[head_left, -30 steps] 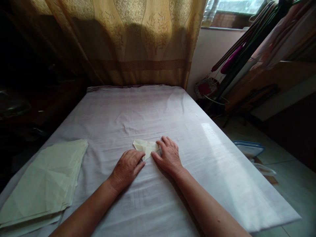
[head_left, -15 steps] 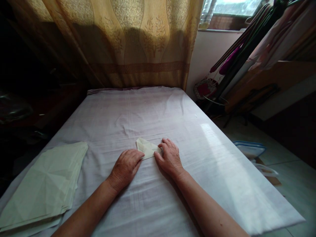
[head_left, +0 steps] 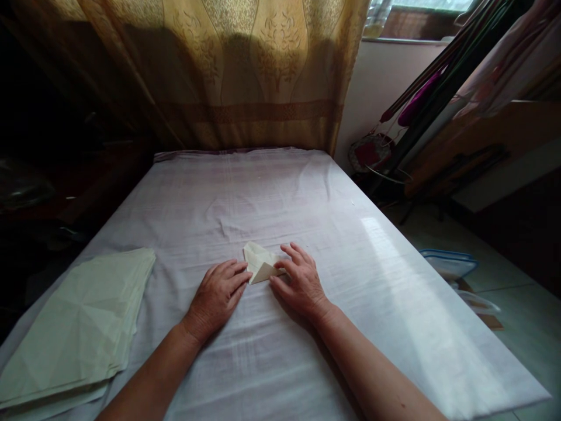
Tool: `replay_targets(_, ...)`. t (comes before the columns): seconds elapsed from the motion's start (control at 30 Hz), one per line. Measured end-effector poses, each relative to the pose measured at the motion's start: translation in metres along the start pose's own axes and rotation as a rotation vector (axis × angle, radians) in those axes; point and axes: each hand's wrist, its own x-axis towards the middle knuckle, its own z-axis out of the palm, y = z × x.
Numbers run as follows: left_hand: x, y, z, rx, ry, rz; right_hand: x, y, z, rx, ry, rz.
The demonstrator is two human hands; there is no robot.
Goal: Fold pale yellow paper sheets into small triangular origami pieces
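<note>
One pale cloth (head_left: 284, 199) covers the wide flat top; its far edge meets a gold curtain (head_left: 236, 76), and its right edge slants down beside the tiled floor (head_left: 495, 286). A broad stretch of cloth lies beyond the hands, and another between the right forearm and that edge. Near the left edge sits one stack of creased paper (head_left: 79, 327), its sheets too close to count. Two hands rest mid-cloth: the left hand (head_left: 217, 292) is flattened, fingers outstretched, tips touching the paper's left side; the right hand (head_left: 302, 283) is loosely curled, thumb and fingers at its right end, whether pinching I cannot tell. Between them lies one small folded paper (head_left: 259, 263), a flap raised.
</note>
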Motion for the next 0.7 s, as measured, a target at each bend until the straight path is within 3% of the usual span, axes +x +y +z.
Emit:
replay_targets(0.13,0.001,0.001,-0.001,-0.021,-0.025,0.009,0.004,0.001,-0.005,0.102,0.004,-0.047)
replay_targets(0.33,0.002,0.0,-0.002,-0.037,-0.033,0.006,0.006,-0.003,-0.009,0.089,-0.174,-0.077)
replay_targets(0.47,0.001,0.003,-0.003,-0.016,-0.026,0.01,0.006,-0.002,-0.011,0.057,-0.227,-0.18)
replay_targets(0.7,0.01,0.011,-0.003,0.111,-0.01,0.156,0.009,0.011,-0.021,0.024,-0.231,-0.329)
